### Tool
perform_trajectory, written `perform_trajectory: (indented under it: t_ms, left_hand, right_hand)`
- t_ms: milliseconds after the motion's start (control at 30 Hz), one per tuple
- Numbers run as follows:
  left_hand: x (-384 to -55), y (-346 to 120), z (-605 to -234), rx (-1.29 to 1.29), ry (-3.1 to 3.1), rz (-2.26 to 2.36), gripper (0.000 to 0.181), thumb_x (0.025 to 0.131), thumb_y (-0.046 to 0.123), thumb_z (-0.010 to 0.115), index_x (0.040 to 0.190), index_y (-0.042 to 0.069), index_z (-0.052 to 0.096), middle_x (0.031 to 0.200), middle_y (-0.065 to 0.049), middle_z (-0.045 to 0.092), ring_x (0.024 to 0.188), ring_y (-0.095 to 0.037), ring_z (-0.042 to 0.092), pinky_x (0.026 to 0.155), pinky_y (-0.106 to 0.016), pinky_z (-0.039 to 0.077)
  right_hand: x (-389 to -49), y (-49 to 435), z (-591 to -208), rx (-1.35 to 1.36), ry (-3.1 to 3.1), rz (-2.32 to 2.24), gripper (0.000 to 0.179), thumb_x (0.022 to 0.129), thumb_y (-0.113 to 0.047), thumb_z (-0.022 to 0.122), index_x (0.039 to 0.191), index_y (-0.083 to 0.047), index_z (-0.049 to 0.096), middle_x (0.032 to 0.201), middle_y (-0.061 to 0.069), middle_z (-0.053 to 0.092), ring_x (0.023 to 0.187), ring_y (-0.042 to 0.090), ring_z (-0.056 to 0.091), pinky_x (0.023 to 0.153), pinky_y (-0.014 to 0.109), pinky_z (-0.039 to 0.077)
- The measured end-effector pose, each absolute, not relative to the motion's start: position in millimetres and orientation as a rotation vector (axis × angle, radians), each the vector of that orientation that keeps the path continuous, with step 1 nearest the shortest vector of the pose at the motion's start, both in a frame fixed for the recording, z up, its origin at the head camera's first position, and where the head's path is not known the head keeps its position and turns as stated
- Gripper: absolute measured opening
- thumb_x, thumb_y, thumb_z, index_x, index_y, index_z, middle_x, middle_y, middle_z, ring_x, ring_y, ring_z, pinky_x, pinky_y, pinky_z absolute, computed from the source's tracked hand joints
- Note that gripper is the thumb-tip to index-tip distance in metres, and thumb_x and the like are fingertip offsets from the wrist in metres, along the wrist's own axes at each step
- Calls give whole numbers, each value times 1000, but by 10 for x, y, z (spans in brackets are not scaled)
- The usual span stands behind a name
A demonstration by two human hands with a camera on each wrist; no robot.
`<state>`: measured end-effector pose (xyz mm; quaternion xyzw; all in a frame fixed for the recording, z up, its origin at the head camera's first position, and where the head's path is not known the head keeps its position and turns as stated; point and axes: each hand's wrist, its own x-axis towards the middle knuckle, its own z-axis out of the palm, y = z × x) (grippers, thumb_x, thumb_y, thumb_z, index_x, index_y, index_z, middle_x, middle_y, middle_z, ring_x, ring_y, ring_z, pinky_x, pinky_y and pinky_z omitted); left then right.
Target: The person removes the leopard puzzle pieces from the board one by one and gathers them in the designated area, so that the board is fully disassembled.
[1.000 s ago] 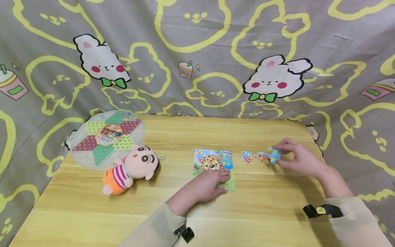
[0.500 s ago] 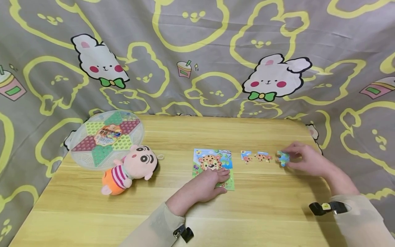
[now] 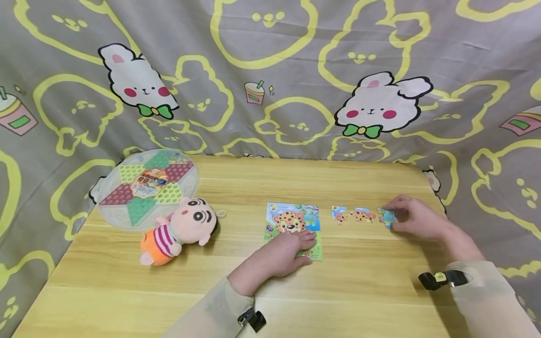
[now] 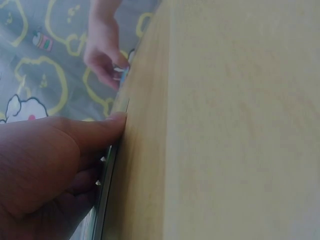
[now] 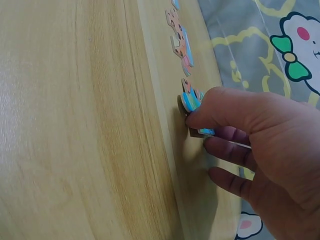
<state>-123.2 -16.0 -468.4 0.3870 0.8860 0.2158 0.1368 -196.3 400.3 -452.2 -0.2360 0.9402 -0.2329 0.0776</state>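
My right hand (image 3: pixel 418 219) pinches a blue jigsaw puzzle piece (image 3: pixel 385 218) between thumb and fingers at the table's right side. In the right wrist view, that piece (image 5: pixel 190 101) is low over the wood, its far part hidden by the fingers. Two spotted puzzle pieces, one at the left (image 3: pixel 339 215) and one in the middle (image 3: pixel 363 215), lie in a row beside it. My left hand (image 3: pixel 285 253) rests on a leopard puzzle board (image 3: pixel 313 220), covering its lower part. The left wrist view shows the thumb (image 4: pixel 107 127) against the board's edge.
A round Chinese checkers board (image 3: pixel 107 183) lies at the back left of the wooden table (image 3: pixel 338 295). A plush doll (image 3: pixel 179 232) overlaps its front edge. Behind the table hangs a grey patterned curtain (image 3: pixel 236 126).
My right hand has moved the blue piece right, away from the middle spotted piece, then slightly back and lower. The left hand has stayed on the board.
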Motion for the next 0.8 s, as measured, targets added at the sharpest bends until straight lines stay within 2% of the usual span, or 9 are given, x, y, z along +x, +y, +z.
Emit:
perform_trajectory:
  t_ms: [267, 433, 600, 800]
  left_hand:
    - [-1219, -150, -4666, 1126, 2559, 635, 56, 105, 32, 69, 153, 9, 55, 163, -2, 44, 152, -17, 37, 124, -43, 29]
    - [-1212, -151, -4655, 1128, 2565, 630, 57, 104, 33, 69, 153, 9, 55, 163, -2, 44, 152, -18, 38, 124, -44, 30]
    - [-1203, -135, -4641, 1149, 2581, 538, 56, 106, 34, 67, 154, 9, 55, 163, -2, 44, 152, -19, 38, 124, -37, 30]
    - [-1192, -111, -4617, 1222, 2625, 381, 58, 107, 37, 64, 156, 9, 53, 164, -5, 43, 153, -20, 37, 124, -33, 30]
  right_hand:
    - [-1944, 4029, -4502, -715, 2826, -686, 45, 80, -6, 89, 123, -1, 76, 113, 4, 65, 102, 20, 60, 88, 19, 46]
    - [-1922, 4033, -4490, -739, 2834, -695, 48, 80, -6, 89, 125, 1, 75, 115, 7, 65, 104, 23, 60, 88, 21, 46]
    - [-1880, 3963, -4421, -814, 2872, -750, 50, 80, -2, 88, 128, 4, 72, 116, 11, 65, 99, 24, 61, 81, 26, 52]
    - [-1836, 3676, -4253, -956, 2918, -742, 51, 81, -2, 88, 128, 4, 72, 118, 8, 65, 93, 21, 62, 72, 36, 57]
